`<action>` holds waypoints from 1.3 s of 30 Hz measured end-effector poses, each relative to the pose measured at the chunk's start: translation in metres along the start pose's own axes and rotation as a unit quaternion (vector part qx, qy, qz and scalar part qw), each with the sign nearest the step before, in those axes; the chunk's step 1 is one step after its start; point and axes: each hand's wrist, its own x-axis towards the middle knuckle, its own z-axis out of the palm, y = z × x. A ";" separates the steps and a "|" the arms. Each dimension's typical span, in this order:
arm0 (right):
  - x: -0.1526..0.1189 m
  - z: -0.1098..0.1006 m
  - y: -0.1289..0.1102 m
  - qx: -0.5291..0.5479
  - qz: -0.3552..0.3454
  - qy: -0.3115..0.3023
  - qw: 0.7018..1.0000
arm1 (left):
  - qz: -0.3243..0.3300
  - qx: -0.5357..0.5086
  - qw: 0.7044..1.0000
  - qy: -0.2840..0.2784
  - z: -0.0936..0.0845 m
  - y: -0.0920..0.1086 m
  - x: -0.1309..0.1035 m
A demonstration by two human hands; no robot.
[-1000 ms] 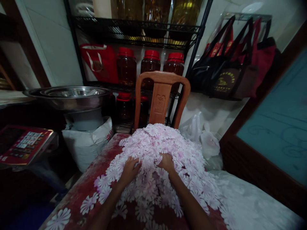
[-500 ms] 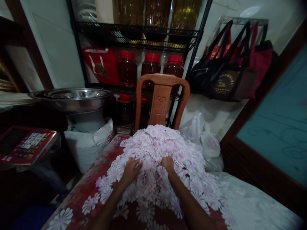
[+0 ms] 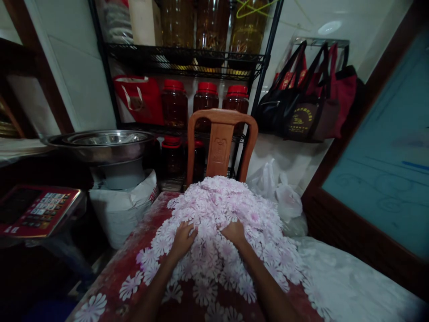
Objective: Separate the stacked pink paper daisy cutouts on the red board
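A large heap of white and pale pink flower-shaped pieces [image 3: 217, 201] covers much of a red table [image 3: 134, 250]. My left hand [image 3: 184, 237] rests at the near left side of the heap, its fingertips partly hidden among the pieces. To its right, my right hand [image 3: 233, 232] touches the heap with curled fingers; what they hold, if anything, is hidden. A gap filled with flower pieces separates the hands. Single flowers lie at the table's near left, one of them [image 3: 91, 307] close to the edge.
Behind the table stands a wooden chair [image 3: 219, 147], with a black shelf [image 3: 187, 60] of jars beyond. Steel basins [image 3: 103, 145], a white sack [image 3: 115, 214] and a red scale [image 3: 40, 210] are left. Bags [image 3: 301, 107] hang right, above plastic bags [image 3: 288, 201] and a white sheet [image 3: 348, 281].
The view has shifted a little, so the shelf and basins appear lower and the hanging bags farther left. My hands stay on the heap; the right one has turned slightly.
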 end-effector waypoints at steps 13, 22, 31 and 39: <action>-0.019 -0.043 0.027 0.139 -0.113 -0.004 0.984 | 0.001 0.003 1.000 -0.005 -0.002 -0.002 -0.001; -0.006 -0.094 0.024 0.122 -0.143 0.011 0.982 | 0.004 0.009 1.000 -0.010 -0.004 0.000 -0.001; 0.021 -0.131 0.024 0.022 -0.133 -0.074 0.988 | 0.010 0.008 1.000 -0.012 -0.006 0.005 -0.002; 0.024 -0.143 0.009 -0.010 -0.149 -0.088 0.985 | 0.003 0.004 1.000 -0.021 -0.006 0.003 -0.001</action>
